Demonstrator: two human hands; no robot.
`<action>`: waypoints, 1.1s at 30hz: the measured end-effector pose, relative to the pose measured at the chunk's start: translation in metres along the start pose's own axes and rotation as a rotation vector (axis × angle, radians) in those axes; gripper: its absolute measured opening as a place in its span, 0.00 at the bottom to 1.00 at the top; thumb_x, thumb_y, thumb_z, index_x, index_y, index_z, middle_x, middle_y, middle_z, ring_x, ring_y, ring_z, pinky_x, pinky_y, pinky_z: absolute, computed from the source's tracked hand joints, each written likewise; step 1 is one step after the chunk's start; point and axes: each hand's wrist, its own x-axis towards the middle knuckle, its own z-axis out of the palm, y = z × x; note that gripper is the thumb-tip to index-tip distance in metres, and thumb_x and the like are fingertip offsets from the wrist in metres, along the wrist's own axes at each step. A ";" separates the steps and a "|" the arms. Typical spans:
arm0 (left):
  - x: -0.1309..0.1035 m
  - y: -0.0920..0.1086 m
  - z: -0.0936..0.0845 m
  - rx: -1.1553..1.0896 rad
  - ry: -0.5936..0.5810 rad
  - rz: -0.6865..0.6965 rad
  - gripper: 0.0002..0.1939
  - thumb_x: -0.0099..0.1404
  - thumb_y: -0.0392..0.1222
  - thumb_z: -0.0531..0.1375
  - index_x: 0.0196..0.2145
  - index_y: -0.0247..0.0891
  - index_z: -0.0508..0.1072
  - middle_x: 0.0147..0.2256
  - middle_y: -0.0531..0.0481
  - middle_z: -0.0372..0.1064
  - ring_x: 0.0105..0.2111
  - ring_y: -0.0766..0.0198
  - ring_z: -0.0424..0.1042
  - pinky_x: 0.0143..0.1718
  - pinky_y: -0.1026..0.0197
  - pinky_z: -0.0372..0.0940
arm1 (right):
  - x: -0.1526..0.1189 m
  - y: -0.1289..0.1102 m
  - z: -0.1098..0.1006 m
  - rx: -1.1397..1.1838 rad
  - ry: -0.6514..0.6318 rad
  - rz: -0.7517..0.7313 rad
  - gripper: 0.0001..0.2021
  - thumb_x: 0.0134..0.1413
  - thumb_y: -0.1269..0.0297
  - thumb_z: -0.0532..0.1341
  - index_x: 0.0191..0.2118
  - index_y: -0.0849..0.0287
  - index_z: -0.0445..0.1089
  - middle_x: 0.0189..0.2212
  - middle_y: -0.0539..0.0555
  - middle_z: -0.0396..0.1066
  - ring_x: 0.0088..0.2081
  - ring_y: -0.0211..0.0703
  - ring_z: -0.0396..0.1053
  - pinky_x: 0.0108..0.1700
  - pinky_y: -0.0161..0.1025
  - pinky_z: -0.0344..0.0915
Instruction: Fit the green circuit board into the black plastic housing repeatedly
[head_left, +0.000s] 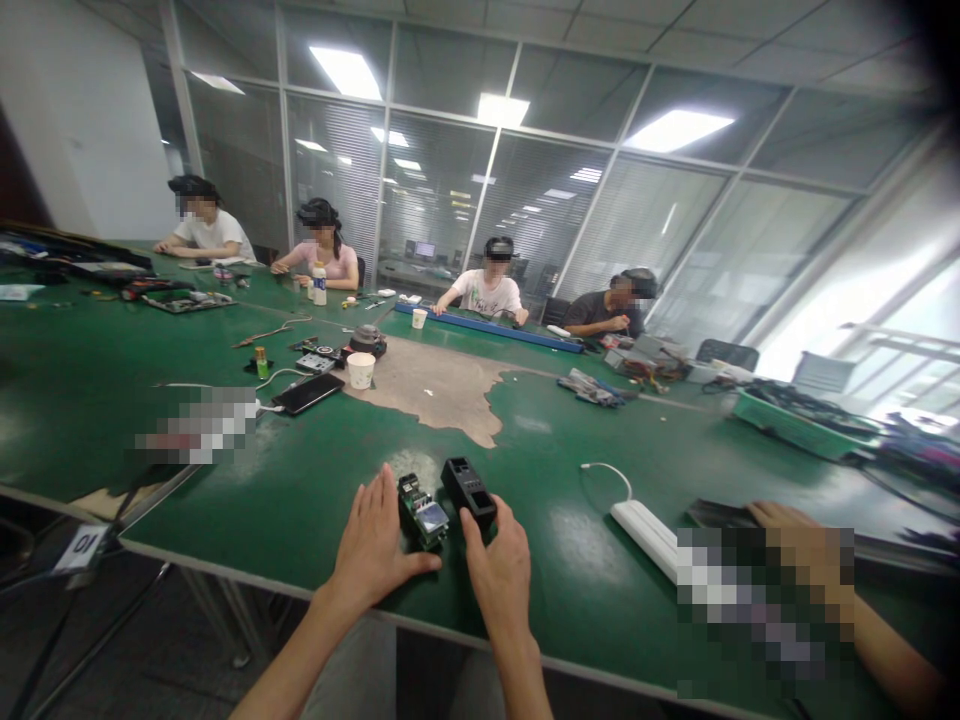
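Note:
A small circuit board with a little screen (425,512) lies on the green table in front of me. Stretched out along its left side is my left hand (367,545), fingers straight and thumb apart below the board, holding nothing. My right hand (501,560) has its thumb and fingers around the near end of a black plastic casing (466,488) with cut-outs in its top. The casing sits just right of the board, with a narrow gap between them. Some of my right fingers are hidden behind the casing and the hand.
Another person's hand (795,530) rests at the right beside a white power strip (645,535). Ahead are a paper cup (361,371), a phone (309,393) and a bare brown patch (435,385) of tabletop. A green basket (802,425) holds cables. Several people sit across the table.

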 end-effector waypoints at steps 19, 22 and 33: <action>0.000 0.009 -0.011 -0.020 -0.016 -0.008 0.68 0.48 0.68 0.63 0.67 0.30 0.24 0.63 0.31 0.52 0.63 0.43 0.52 0.63 0.40 0.41 | -0.002 -0.013 -0.009 0.164 -0.041 0.171 0.24 0.55 0.48 0.58 0.52 0.57 0.67 0.48 0.58 0.72 0.49 0.51 0.70 0.50 0.44 0.63; 0.001 0.010 -0.010 -0.047 0.001 -0.032 0.72 0.45 0.65 0.66 0.66 0.30 0.21 0.64 0.30 0.49 0.64 0.42 0.51 0.63 0.40 0.43 | 0.001 -0.029 -0.010 0.254 -0.081 0.125 0.23 0.55 0.50 0.59 0.52 0.57 0.67 0.48 0.56 0.72 0.50 0.48 0.69 0.52 0.42 0.63; -0.002 0.005 -0.009 -0.099 0.085 0.012 0.66 0.50 0.58 0.63 0.66 0.28 0.21 0.67 0.28 0.34 0.66 0.40 0.41 0.62 0.38 0.45 | -0.003 -0.060 0.004 0.095 -0.244 -0.045 0.21 0.54 0.56 0.59 0.52 0.60 0.68 0.44 0.58 0.73 0.47 0.52 0.70 0.51 0.45 0.63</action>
